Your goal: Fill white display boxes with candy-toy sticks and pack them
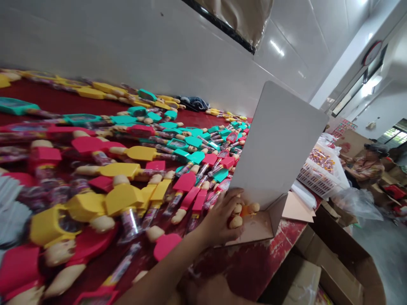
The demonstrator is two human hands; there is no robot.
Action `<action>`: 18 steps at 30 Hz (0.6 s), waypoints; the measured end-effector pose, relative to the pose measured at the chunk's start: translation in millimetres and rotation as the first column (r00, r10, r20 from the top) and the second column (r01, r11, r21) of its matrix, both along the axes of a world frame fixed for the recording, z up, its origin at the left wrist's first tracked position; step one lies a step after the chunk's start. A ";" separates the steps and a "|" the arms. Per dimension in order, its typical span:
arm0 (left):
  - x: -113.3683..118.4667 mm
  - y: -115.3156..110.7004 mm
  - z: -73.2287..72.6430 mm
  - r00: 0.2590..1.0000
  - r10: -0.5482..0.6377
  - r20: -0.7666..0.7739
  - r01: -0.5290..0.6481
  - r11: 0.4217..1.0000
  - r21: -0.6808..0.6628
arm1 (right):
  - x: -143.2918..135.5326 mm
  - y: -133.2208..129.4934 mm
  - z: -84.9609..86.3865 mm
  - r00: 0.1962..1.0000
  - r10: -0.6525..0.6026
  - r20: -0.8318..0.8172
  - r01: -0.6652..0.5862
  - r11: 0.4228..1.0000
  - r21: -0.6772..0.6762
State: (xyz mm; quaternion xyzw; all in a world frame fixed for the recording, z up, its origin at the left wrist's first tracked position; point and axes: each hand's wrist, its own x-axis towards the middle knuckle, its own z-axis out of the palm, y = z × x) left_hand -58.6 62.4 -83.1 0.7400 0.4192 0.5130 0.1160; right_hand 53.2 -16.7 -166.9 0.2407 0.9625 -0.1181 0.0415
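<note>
At lower centre of the frame, the left hand [222,218] was curled around small beige-and-orange plastic toy pieces [243,210], which lay inside the open white cardboard display tray [273,148] on the red table [254,262]. The right hand [206,292], at the bottom edge, was blurred; its grip could not be determined.

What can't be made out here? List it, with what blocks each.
- Left hand: its fingertips and the toy they touch, partly behind the white card, head view.
- Right hand: cut off by the bottom edge; grip unclear.
- Near toys: blurred.
- Basket contents: too small.
</note>
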 end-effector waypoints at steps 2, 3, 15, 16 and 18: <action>-1.7 -0.9 1.6 0.999 -0.010 -0.039 0.010 1.000 0.000 | 16.4 6.5 12.6 1.000 0.013 0.002 -0.013 1.000 0.021; -2.1 -0.9 1.6 0.999 -0.013 -0.048 0.014 1.000 0.003 | 25.7 9.4 19.3 0.999 -0.001 0.035 0.001 1.000 0.023; 2.9 3.9 -5.3 1.000 0.031 0.004 -0.031 0.998 0.060 | 49.4 19.1 27.8 1.000 -0.028 0.008 0.026 0.983 0.180; 2.5 3.9 -5.3 0.999 0.033 0.005 -0.034 0.998 0.055 | 42.6 17.1 23.3 1.000 0.014 -0.003 -0.013 0.982 0.188; 2.1 3.8 -5.9 0.999 0.035 0.003 -0.035 0.999 0.029 | 32.0 13.4 13.9 0.998 0.064 0.002 -0.063 0.975 0.212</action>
